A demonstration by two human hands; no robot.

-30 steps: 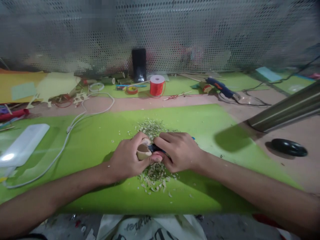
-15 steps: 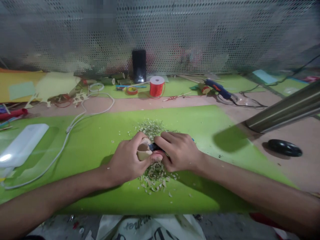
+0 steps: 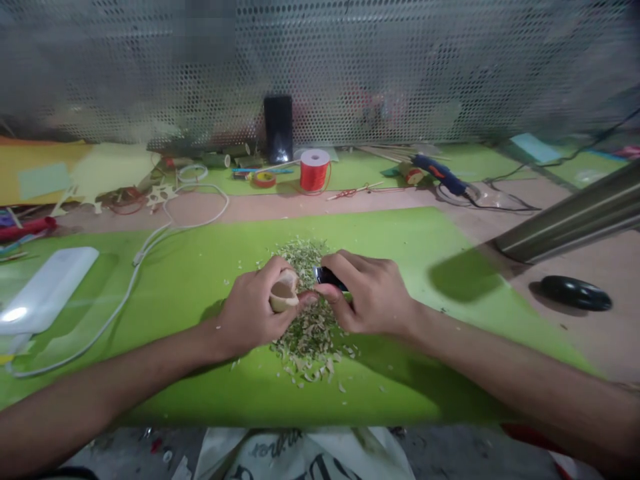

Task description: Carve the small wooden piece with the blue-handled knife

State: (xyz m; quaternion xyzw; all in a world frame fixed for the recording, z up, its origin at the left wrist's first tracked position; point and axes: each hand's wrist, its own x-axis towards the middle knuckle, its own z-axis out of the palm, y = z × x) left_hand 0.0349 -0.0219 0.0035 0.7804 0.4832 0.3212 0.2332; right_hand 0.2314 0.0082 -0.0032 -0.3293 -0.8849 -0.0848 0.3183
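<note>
My left hand [image 3: 251, 313] is wrapped round a short, pale hollow piece of bamboo [image 3: 283, 293], whose opening and notched rim face up and right. My right hand [image 3: 373, 290] is closed round a black-handled utility knife [image 3: 331, 277] that points left. A small gap separates the knife's tip from the bamboo's rim, while my left thumb reaches across below it. Beneath both hands lies a heap of pale and greenish shavings [image 3: 310, 337] on the green mat [image 3: 175, 280].
At the back stand a spool of red cord [image 3: 315, 175] and a black phone [image 3: 278, 130]. A blue glue gun [image 3: 440, 175], metal post [image 3: 560, 217] and black oval object [image 3: 575, 293] are on the right. A white power bank [image 3: 47, 290] with its cable [image 3: 120, 307] lies left.
My right hand has drawn the knife back to the right, off the bamboo's rim. My left hand has shifted slightly left with the bamboo, and the notched rim shows more plainly.
</note>
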